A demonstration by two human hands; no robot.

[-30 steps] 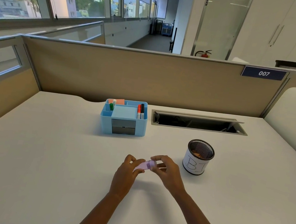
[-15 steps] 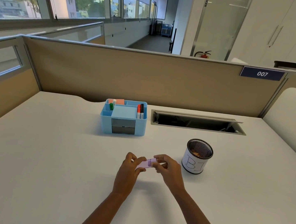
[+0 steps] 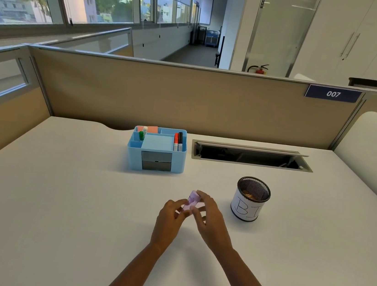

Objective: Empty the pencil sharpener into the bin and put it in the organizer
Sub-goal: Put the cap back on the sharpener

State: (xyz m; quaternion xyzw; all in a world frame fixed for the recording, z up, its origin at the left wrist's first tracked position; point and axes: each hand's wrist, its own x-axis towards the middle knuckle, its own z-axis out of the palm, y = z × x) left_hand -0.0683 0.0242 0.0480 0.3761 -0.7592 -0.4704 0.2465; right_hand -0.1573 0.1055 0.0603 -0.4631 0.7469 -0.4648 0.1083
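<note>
A small lilac pencil sharpener point(image 3: 191, 201) is pinched between both hands above the middle of the white desk. My left hand point(image 3: 169, 219) grips its lower end and my right hand point(image 3: 208, 220) covers its upper end and right side. The sharpener points up and away, partly hidden by fingers. The bin point(image 3: 250, 199), a black mesh cup with a white paper label, stands to the right of my hands and holds brownish shavings. The light blue organizer point(image 3: 158, 149) sits farther back, left of centre.
The organizer holds a green-capped tube, red and black markers, an orange pad and two grey drawers. An open cable slot point(image 3: 250, 155) is cut into the desk point(image 3: 55, 197) behind the bin. Beige partitions close the back and left; a white panel stands at right.
The sharpener has turned from lying sideways to pointing up and away. Both hands stayed on it and shifted slightly forward.
</note>
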